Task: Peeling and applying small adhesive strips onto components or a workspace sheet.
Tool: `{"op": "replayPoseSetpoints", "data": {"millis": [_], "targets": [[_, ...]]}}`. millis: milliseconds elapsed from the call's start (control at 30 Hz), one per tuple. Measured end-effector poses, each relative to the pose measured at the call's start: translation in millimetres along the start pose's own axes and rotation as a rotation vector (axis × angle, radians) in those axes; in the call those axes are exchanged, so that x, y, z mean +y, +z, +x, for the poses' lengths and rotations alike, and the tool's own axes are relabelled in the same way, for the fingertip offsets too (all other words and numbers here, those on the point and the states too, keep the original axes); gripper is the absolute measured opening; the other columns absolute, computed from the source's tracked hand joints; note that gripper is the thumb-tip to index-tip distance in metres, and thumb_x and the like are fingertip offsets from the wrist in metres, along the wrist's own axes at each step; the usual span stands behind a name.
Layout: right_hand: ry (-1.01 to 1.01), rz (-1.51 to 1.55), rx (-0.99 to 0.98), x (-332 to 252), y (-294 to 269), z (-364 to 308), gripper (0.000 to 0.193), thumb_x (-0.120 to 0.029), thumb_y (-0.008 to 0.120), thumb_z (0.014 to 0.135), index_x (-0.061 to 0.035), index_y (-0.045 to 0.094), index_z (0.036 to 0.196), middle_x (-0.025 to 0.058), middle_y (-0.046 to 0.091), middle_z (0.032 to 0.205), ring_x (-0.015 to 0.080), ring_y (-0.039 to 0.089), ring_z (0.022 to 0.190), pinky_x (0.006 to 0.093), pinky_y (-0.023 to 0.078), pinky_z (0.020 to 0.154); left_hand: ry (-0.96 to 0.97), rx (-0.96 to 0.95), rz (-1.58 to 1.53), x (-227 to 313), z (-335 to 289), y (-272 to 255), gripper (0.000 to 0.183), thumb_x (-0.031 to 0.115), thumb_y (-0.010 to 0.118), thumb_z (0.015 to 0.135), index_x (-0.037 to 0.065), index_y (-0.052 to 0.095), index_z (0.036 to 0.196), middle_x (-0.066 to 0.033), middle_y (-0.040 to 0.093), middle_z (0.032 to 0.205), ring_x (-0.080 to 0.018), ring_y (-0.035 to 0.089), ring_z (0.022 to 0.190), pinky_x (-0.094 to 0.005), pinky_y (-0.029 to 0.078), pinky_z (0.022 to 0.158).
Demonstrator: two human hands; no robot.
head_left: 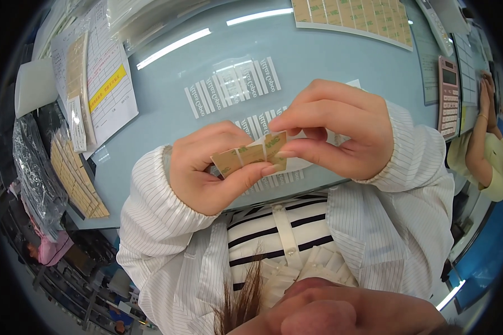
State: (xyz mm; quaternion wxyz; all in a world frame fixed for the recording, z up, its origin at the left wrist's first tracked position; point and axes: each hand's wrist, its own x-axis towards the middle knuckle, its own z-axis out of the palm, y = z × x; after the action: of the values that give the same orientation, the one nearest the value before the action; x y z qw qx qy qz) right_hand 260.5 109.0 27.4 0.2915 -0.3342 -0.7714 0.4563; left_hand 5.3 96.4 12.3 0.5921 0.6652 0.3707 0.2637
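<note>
My left hand (211, 162) holds a small strip of tan-backed adhesive pieces (246, 156), thumb in front and fingers behind. At the strip's right end, my right hand (343, 128) is closed, its thumb and forefinger pinching the edge. Thin pale gaps divide the tan pieces. White material shows behind the strip, partly hidden by my fingers. Beyond my hands, a row of white-lettered transfer labels (232, 86) lies flat on the tabletop. More such labels lie under my hands, partly covered.
A larger sheet of tan adhesive pieces (355, 19) lies at the far edge of the glassy blue table (167, 100). Papers (114, 106), a plastic-wrapped bundle (33, 162) and tan strips (75, 176) crowd the left. At right are a pink calculator (448, 97) and another person's arm (479, 145).
</note>
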Motion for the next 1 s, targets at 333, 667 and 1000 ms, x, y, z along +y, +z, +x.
{"op": "replayPoseSetpoints", "data": {"millis": [333, 667, 1000], "targets": [[-0.17, -0.094, 0.108, 7.7, 4.0, 1.3, 0.029, 0.008, 0.077, 0.08, 0.0006, 0.072, 0.108, 0.0118, 0.069, 0.093, 0.0205, 0.069, 0.074, 0.0271, 0.055, 0.061, -0.165, 0.04, -0.248, 3.5, -3.2, -1.2, 0.019, 0.016, 0.07, 0.097, -0.001, 0.07, 0.087, -0.0047, 0.064, 0.075, -0.0085, 0.054, 0.06, -0.0264, 0.039, 0.052], [-0.369, -0.095, 0.093, -3.4, -12.1, 1.3, 0.028, 0.009, 0.078, 0.075, 0.0034, 0.072, 0.101, 0.0124, 0.069, 0.09, 0.0192, 0.066, 0.068, 0.0273, 0.052, 0.056, -0.172, 0.051, 0.064, 10.5, 5.9, 5.1, 0.029, 0.01, 0.062, 0.1, 0.001, 0.063, 0.072, -0.005, 0.056, 0.058, -0.0143, 0.048, 0.047, -0.03, 0.036, 0.045], [0.073, 0.037, 0.206, 3.1, -56.5, 5.7, 0.017, 0.002, 0.068, 0.089, 0.004, 0.068, 0.106, 0.0135, 0.067, 0.088, 0.0153, 0.062, 0.07, 0.0246, 0.049, 0.061, -0.033, 0.004, 0.117, -0.7, 9.9, 10.7, 0.031, 0.0, 0.066, 0.092, 0.003, 0.056, 0.063, -0.0052, 0.049, 0.053, -0.0174, 0.045, 0.041, -0.0324, 0.031, 0.04]]}}
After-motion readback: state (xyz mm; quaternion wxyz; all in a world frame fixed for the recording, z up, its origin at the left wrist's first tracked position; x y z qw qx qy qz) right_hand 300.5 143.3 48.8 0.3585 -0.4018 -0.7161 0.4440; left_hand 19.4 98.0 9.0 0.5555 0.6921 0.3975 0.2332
